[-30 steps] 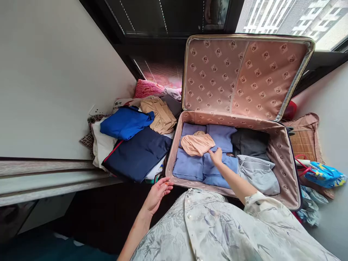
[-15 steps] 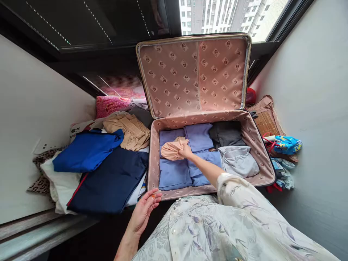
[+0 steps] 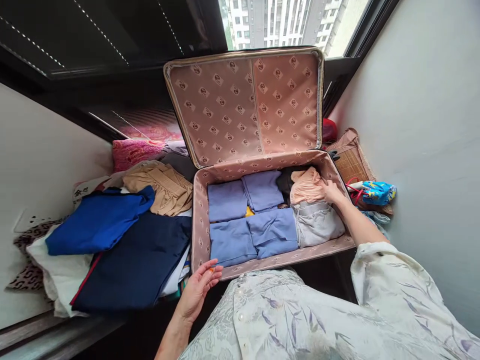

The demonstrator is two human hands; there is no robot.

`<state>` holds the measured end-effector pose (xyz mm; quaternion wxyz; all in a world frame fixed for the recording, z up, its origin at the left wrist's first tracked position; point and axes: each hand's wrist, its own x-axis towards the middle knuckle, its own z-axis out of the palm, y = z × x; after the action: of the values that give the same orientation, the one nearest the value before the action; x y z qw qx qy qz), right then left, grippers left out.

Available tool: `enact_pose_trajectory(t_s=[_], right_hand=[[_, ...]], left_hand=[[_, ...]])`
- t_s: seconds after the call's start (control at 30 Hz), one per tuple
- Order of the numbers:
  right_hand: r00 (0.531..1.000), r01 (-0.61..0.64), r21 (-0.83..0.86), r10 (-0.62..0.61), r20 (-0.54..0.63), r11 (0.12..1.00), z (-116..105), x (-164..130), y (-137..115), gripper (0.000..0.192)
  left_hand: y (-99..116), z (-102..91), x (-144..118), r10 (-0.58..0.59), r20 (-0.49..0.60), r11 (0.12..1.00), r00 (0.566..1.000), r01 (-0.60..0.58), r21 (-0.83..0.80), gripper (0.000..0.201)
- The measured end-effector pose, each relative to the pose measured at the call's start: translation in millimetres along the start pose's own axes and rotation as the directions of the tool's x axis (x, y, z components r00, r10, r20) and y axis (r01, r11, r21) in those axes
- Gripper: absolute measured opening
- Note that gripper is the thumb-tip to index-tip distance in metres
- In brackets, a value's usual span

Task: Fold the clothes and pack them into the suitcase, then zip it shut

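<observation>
An open suitcase (image 3: 198,220) with pink patterned lining lies in front of me, its lid propped upright. Inside are several folded lavender-blue garments (image 3: 247,220), a grey garment (image 3: 317,225) and a dark one at the back right. My right hand (image 3: 332,191) rests on a peach garment (image 3: 306,186) in the far right corner, on top of the dark one. My left hand (image 3: 198,290) hovers by the suitcase's near left edge, fingers loosely curled around something small and orange that I cannot make out.
A pile of folded clothes sits left of the suitcase: royal blue (image 3: 97,220), navy (image 3: 135,265), tan (image 3: 161,185), white and a pink textured piece (image 3: 131,150). Right of it lie a woven mat (image 3: 350,160) and a bright blue patterned bag (image 3: 378,192). Walls close in both sides.
My right hand gripped the peach garment on the lavender pieces at the left and carried it to the suitcase's far right corner. The left hand stayed near the front edge.
</observation>
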<state>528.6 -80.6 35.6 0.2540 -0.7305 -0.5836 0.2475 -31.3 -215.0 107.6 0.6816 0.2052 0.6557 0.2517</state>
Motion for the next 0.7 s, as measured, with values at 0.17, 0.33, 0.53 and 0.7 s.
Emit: enact_pose_trajectory(t_s=[0.17, 0.33, 0.53, 0.7], right_hand=[[0.989, -0.121, -0.352, 0.141, 0.033, 0.928, 27.6, -2.0, 12.4, 0.065], [0.973, -0.136, -0.536, 0.214, 0.086, 0.833, 60.0, 8.6, 21.9, 0.077], [0.977, -0.004, -0.468, 0.103, 0.187, 0.883, 43.9, 32.0, 31.9, 0.052], [0.965, 0.231, -0.326, -0.173, 0.197, 0.917, 29.8, 27.3, 11.0, 0.043]], left_hand=[[1.4, 14.3, -1.2, -0.014, 0.007, 0.999, 1.0, 0.014, 0.034, 0.074], [3.1, 22.1, -7.5, -0.008, -0.011, 0.998, 1.0, 0.009, 0.064, 0.073], [-8.0, 21.6, -17.8, -0.014, -0.062, 0.998, 0.998, 0.018, 0.059, 0.071], [-16.5, 25.0, -21.4, -0.028, -0.076, 0.999, 0.997, 0.03, 0.027, 0.066]])
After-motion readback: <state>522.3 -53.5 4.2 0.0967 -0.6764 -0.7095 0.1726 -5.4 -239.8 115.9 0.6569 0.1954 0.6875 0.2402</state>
